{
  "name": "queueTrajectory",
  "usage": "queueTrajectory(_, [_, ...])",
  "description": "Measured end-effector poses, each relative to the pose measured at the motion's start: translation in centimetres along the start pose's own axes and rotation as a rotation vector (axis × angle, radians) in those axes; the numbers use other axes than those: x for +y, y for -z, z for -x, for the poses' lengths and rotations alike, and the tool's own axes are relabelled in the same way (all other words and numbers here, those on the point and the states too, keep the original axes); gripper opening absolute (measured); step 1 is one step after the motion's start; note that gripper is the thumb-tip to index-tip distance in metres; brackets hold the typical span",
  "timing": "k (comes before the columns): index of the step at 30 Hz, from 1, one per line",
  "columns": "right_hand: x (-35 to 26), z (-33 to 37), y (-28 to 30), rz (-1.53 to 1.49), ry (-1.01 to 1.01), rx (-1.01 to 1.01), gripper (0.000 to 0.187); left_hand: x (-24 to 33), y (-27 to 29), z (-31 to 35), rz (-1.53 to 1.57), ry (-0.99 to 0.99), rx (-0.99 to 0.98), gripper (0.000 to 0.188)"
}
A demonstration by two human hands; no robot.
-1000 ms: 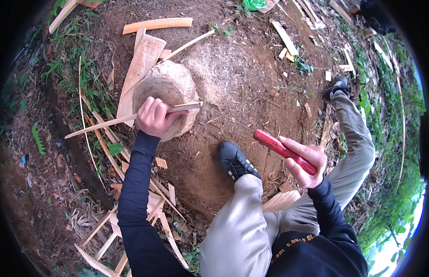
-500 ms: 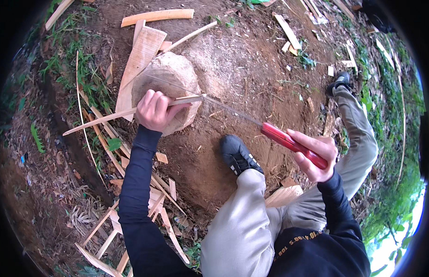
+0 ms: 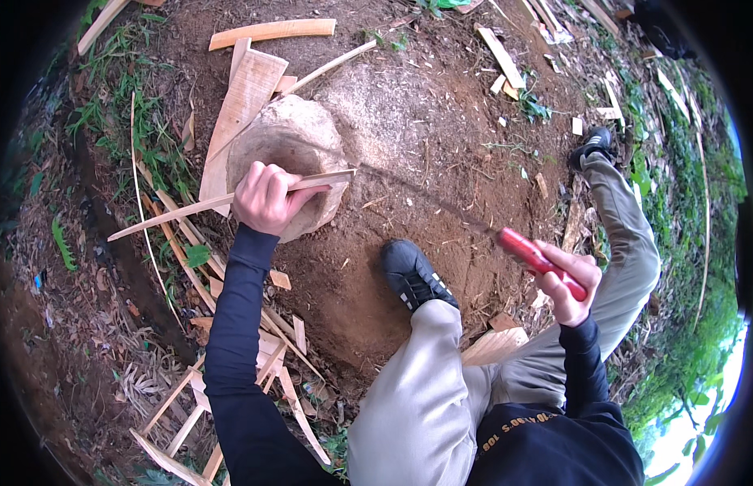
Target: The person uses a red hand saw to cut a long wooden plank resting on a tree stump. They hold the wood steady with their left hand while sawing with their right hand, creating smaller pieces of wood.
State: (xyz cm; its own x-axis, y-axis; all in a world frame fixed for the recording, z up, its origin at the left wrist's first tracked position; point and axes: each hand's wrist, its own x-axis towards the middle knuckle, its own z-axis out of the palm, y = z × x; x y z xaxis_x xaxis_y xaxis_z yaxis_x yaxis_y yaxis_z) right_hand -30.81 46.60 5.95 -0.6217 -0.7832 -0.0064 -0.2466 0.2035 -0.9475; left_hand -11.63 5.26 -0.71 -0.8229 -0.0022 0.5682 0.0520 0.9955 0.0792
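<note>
Your left hand [image 3: 265,198], at ten o'clock, stays curled around the wooden strip [image 3: 182,214] across the stump [image 3: 271,150]; the saw [image 3: 441,202] has slid further out toward four o'clock, your right hand [image 3: 572,283] wrapped round its red handle [image 3: 518,245]. Bare soil [image 3: 344,292] lies below, grass [image 3: 117,121] at ten, greenery [image 3: 688,340] at three.

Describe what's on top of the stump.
The left hand holds a wooden strip across the stump; a blurred saw blade passes over it. The surface beneath the hand is covered.
</note>
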Motion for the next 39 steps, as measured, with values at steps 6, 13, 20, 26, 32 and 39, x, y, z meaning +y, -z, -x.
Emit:
queueTrajectory(6, [-0.5, -1.1, -0.9, -0.066, -0.048, 0.028, 0.042, 0.2, 0.0, 0.5, -0.034, 0.014, -0.025, 0.046])
queueTrajectory(13, [-1.0, -2.0, -1.7, -0.079, 0.089, -0.065, 0.043, 0.0, -0.2, 0.8, -0.045, 0.002, -0.005, 0.044])
queueTrajectory(20, [-2.2, -3.1, -0.5, -0.026, 0.134, -0.176, 0.043, 0.3, 0.4, 1.1, -0.060, -0.008, -0.001, 0.039])
queueTrajectory(26, [-2.6, -3.6, -0.2, 0.005, 0.263, -0.249, 0.044, 1.3, 0.4, 1.2, -0.036, 0.031, 0.048, 0.033])
queueTrajectory(32, [-3.0, -3.6, -0.4, -0.009, 0.349, -0.258, 0.048, 1.1, 0.5, 1.1, -0.046, 0.067, 0.012, 0.036])
queueTrajectory(39, [-3.8, -4.0, 1.6, 0.068, 0.259, -0.281, 0.047, 0.8, -0.1, 1.2, -0.017, 0.076, 0.019, 0.036])
